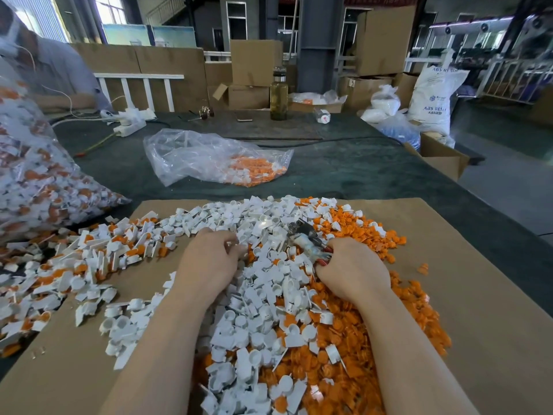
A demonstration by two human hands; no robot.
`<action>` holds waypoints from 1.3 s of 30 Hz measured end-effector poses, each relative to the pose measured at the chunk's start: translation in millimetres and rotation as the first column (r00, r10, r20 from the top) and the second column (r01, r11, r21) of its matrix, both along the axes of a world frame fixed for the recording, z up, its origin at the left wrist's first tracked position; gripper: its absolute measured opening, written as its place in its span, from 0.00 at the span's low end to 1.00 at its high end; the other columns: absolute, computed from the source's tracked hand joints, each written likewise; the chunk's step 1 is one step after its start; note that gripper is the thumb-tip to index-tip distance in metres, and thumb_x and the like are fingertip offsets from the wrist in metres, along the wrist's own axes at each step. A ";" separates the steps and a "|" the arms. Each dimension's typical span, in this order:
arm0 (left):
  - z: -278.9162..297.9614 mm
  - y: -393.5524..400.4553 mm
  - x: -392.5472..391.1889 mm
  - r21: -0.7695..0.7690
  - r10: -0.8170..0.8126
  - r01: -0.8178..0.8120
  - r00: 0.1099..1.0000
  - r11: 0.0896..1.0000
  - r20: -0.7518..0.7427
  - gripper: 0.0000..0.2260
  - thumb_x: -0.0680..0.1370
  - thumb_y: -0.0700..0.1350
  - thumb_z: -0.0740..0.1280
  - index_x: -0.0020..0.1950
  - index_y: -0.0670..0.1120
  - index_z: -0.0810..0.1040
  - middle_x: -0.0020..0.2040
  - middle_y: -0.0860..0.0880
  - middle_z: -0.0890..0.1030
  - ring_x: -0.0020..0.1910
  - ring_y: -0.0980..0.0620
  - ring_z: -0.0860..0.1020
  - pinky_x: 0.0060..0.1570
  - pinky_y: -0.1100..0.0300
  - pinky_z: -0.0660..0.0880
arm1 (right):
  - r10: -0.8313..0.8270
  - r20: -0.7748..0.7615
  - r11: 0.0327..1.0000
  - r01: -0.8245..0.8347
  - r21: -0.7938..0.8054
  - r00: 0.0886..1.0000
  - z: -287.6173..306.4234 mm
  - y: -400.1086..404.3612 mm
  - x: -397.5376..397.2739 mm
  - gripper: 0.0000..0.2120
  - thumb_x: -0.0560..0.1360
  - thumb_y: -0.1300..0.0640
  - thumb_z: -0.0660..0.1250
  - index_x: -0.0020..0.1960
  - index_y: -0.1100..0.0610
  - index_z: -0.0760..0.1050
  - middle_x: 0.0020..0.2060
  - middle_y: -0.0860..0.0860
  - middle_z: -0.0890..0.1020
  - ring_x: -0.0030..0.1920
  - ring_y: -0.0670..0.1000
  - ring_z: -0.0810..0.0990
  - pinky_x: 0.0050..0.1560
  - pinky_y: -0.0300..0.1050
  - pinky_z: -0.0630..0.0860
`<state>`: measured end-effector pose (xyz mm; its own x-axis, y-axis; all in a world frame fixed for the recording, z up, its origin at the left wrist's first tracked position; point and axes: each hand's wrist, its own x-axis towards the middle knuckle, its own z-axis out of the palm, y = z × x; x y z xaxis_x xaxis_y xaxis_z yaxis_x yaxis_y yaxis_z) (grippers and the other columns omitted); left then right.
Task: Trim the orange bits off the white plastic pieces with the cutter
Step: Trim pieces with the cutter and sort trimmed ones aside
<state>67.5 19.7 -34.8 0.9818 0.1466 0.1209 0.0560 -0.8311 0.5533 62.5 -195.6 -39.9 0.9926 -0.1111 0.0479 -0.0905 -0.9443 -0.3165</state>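
Hands: left hand (214, 257) curled into the white pieces (263, 283) at frame centre, seemingly pinching one; right hand (351, 266) gripped the cutter (308, 242), its jaws pointing up-left.
Orange bits (374, 333): heaped lower right, mixed among the white.
Risk: blades sat near left fingertips; a nick looked possible.
Cardboard sheet (484, 295): loose bits could roll off.

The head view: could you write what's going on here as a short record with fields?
Setting: cardboard sheet on a dark table
Left hand: fingers curled among the white pieces, pinching one
Right hand: grips the cutter, its head pointing away up-left
Orange bits: piled mostly under and right of the right hand
Untrimmed stock: clear bag at far left
Behind: smaller bag, glass bottle
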 end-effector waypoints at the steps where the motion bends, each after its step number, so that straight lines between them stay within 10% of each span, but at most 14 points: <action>1: -1.2 -1.4 -0.1 0.029 0.003 -0.003 1.000 1.000 0.022 0.13 0.80 0.53 0.67 0.62 0.50 0.81 0.60 0.47 0.75 0.43 0.54 0.75 0.51 0.60 0.69 | -0.002 0.000 1.000 0.002 -0.005 1.000 -0.6 0.1 0.2 0.06 0.74 0.48 0.67 0.44 0.49 0.72 0.38 0.45 0.76 0.36 0.45 0.75 0.29 0.40 0.68; 9: -2.1 -3.9 -0.8 0.067 0.021 -0.025 0.998 0.997 0.062 0.05 0.78 0.52 0.70 0.48 0.51 0.79 0.48 0.52 0.78 0.34 0.58 0.74 0.34 0.66 0.67 | -0.053 0.013 0.999 0.053 -0.007 0.999 1.4 -0.5 -3.9 0.12 0.74 0.45 0.67 0.39 0.49 0.68 0.36 0.46 0.76 0.34 0.46 0.74 0.28 0.40 0.67; 17: 13.5 -6.7 -6.0 -0.429 0.080 -0.023 0.990 0.903 0.116 0.05 0.75 0.51 0.74 0.44 0.51 0.83 0.35 0.54 0.84 0.31 0.60 0.80 0.25 0.71 0.70 | -0.096 0.204 0.923 0.011 0.384 0.974 8.6 -3.3 -2.7 0.10 0.73 0.45 0.70 0.43 0.51 0.76 0.35 0.45 0.78 0.36 0.46 0.76 0.31 0.41 0.68; 22: 26.3 -14.6 -10.7 -0.708 0.107 -0.025 0.992 0.705 0.072 0.03 0.71 0.48 0.78 0.41 0.52 0.84 0.33 0.54 0.85 0.35 0.53 0.83 0.41 0.57 0.80 | -0.055 0.314 0.747 -0.169 0.643 0.948 16.0 2.2 -7.7 0.03 0.73 0.53 0.73 0.46 0.50 0.80 0.37 0.43 0.81 0.39 0.44 0.79 0.38 0.40 0.77; 30: 38.5 -27.9 -17.2 -0.891 0.080 0.034 0.994 0.454 0.079 0.05 0.72 0.40 0.77 0.46 0.42 0.84 0.38 0.47 0.86 0.38 0.51 0.86 0.38 0.63 0.81 | -0.023 0.471 0.711 -0.316 0.628 0.882 23.4 13.6 -13.5 0.10 0.73 0.56 0.74 0.42 0.45 0.74 0.32 0.41 0.77 0.36 0.36 0.76 0.34 0.28 0.70; 39: 36.8 -51.3 -19.8 -0.851 0.038 0.049 0.996 0.524 0.081 0.05 0.71 0.34 0.76 0.42 0.43 0.83 0.33 0.46 0.85 0.33 0.52 0.85 0.33 0.66 0.79 | -0.048 0.559 0.761 -0.332 0.557 0.828 20.1 20.3 -13.1 0.10 0.72 0.54 0.75 0.45 0.46 0.73 0.34 0.39 0.77 0.38 0.38 0.76 0.36 0.30 0.69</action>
